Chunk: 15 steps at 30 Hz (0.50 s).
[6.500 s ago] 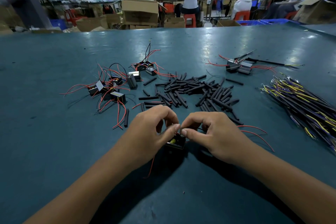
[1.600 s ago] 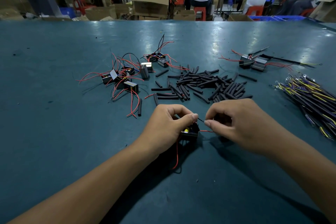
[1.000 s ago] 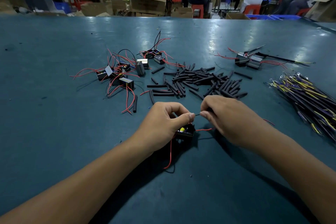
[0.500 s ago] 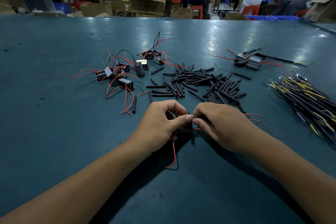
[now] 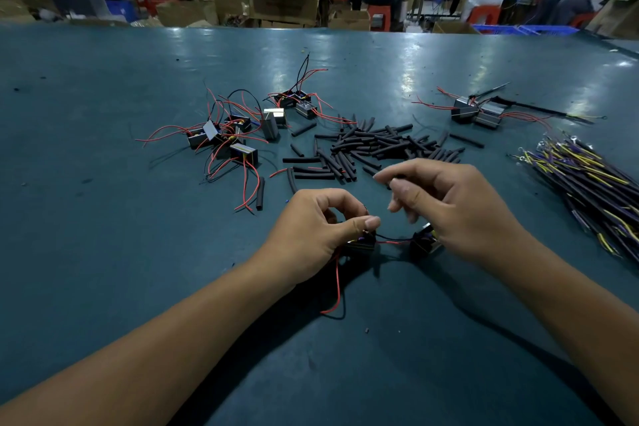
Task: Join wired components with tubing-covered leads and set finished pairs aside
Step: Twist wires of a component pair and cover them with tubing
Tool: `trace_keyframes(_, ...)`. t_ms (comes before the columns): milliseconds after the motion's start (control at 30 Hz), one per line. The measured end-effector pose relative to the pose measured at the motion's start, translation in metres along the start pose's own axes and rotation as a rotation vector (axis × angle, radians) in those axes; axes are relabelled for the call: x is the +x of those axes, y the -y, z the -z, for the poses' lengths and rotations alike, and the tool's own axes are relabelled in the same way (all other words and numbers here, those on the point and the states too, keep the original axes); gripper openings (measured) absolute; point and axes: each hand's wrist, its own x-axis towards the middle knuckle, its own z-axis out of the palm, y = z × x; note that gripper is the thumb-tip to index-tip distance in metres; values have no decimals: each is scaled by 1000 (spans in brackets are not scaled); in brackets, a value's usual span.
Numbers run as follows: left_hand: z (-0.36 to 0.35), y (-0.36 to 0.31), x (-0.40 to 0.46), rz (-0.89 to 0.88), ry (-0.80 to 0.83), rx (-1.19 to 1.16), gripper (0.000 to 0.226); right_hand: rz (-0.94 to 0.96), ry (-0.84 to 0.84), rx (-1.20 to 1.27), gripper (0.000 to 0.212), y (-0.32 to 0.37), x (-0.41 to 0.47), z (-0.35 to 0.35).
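Right hand (image 5: pixel 453 207) has pulled away from the left and lifted, fingers loosely curled, maybe pinching a bit of black tubing, hard to tell. Left hand (image 5: pixel 311 235) pinches a small black part (image 5: pixel 361 243) on the table (image 5: pixel 103 252); short wires link it to a second part (image 5: pixel 423 244) under the right hand. Beyond lies the tubing pile (image 5: pixel 373 149), loose parts (image 5: pixel 228 138) to its left, finished pair (image 5: pixel 477 112) far right.

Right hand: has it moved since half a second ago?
Yes. The right hand has lifted off the left hand's fingertips, back toward the tubing pile, exposing a second component.
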Motion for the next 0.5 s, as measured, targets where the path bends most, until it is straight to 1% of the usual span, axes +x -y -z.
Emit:
trace_keyframes(67, -1, 0, 0, -20, 4, 26, 20, 11, -58, 49, 15, 2, 1, -4)
trace_keyframes(200, -1, 1, 0, -67, 21, 67, 17, 3, -25, 102, 15, 4, 1, -12)
trace_keyframes(367, -2, 2, 1, -92, 26, 86, 18, 10, -90, 43, 14, 3, -2, -17)
trace_keyframes(500, -3, 1, 1, -106, 42, 69, 18, 88, -93, -56, 12, 4, -4, -20)
